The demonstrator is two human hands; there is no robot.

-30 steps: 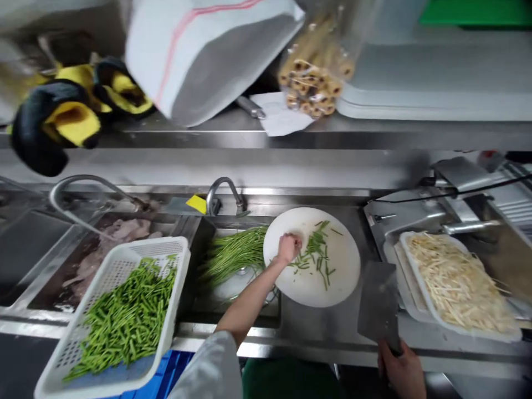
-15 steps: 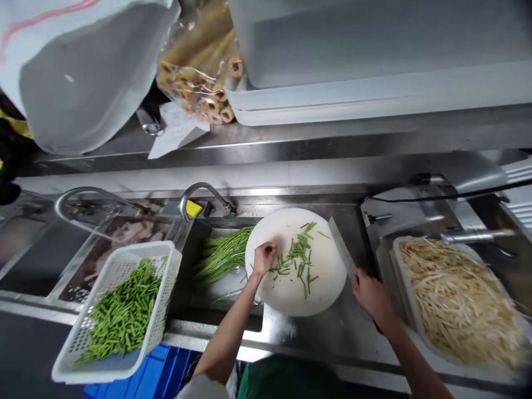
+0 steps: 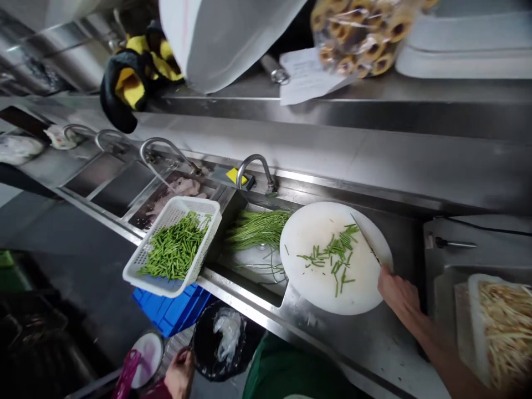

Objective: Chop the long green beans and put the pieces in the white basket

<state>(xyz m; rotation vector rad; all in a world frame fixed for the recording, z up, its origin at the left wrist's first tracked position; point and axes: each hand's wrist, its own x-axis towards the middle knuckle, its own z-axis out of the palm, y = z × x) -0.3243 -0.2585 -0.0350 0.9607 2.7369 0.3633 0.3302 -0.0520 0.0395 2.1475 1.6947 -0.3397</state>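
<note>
My right hand is closed round the handle of a knife, whose blade rests over the right side of a round white cutting board. Short cut green stalks lie scattered on the board, left of the blade. My left hand is out of view. Long green stalks lie in the sink just left of the board. Further left, a white perforated basket holds many cut green pieces.
Another person's hand, with a dark red sleeve, is beside a black-lined bin. A blue crate sits below the basket. Faucets line the back, under a metal shelf. Shredded food fills a tray at right.
The view has swung left, so the scene sits further right. My left hand has left the board and the view. The knife has moved onto the board's right side. Another person's hand now shows.
</note>
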